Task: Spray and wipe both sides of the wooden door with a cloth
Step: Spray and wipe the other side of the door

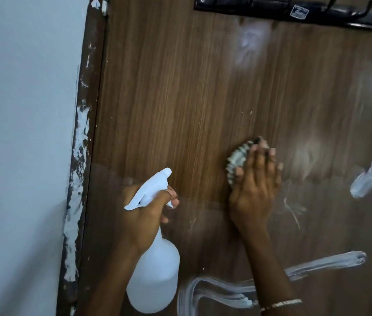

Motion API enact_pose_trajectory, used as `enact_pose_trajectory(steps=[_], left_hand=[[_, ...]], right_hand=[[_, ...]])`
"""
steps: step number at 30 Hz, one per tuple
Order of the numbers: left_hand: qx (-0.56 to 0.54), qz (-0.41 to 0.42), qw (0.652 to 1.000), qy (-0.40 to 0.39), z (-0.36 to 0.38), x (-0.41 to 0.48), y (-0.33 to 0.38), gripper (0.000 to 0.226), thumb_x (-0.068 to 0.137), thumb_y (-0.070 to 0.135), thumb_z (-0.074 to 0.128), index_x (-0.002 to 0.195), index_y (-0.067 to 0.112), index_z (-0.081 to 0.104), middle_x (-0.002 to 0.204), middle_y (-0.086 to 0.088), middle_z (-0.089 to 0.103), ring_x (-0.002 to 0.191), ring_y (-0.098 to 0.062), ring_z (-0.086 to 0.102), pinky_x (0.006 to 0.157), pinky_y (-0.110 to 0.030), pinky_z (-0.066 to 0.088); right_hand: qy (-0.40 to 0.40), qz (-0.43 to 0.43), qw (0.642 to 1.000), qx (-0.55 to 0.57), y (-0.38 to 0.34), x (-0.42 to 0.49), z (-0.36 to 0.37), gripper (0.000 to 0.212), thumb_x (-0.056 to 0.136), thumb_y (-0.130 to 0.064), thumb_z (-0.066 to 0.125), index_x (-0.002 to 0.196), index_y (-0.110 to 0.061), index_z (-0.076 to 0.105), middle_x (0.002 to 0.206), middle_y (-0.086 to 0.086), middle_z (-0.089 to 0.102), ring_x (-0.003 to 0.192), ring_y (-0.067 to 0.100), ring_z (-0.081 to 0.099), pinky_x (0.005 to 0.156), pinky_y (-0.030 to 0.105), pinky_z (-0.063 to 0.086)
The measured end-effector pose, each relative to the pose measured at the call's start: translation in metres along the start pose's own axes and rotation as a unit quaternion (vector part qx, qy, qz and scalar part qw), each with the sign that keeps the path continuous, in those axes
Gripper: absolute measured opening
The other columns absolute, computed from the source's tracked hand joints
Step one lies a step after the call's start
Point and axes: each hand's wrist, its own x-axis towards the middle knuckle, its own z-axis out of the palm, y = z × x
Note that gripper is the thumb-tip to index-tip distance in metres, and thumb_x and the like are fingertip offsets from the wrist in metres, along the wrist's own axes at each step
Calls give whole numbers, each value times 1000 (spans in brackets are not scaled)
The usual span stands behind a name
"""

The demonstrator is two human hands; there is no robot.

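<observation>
- A wooden door (180,99) fills the view, standing upright straight ahead of both hands, its grain running top to bottom and its frame (89,110) at the left beside a pale wall (21,133).
- The right hand (255,192) lies flat on the door, fingers stretched straight over a bunched cloth (237,160) and pressing it to the wood.
- The left hand (144,215) is wrapped round the neck of a white spray bottle (155,274), finger at the trigger, nozzle aimed up at the door from close by.
- White smears (326,263) cross the door below and to the right of the cloth, so the right hand is the nearer one; the wipe likely heads down and right.
- A black hook rack (271,8) is fixed along the top.
</observation>
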Motion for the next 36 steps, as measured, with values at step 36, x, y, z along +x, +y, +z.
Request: enact_pose_trajectory(steps=[36], left_hand=[[41,70,997,5,182,-70,-7,17,92,2,62,80,6,73,70,-4,74,67,-17,72,49,-22,54]], right_hand=[[-63,-159,985,9,95,11,-34,54,112,-33,39,160,-12,34,168,6,26,157,31,22,124,53,26]])
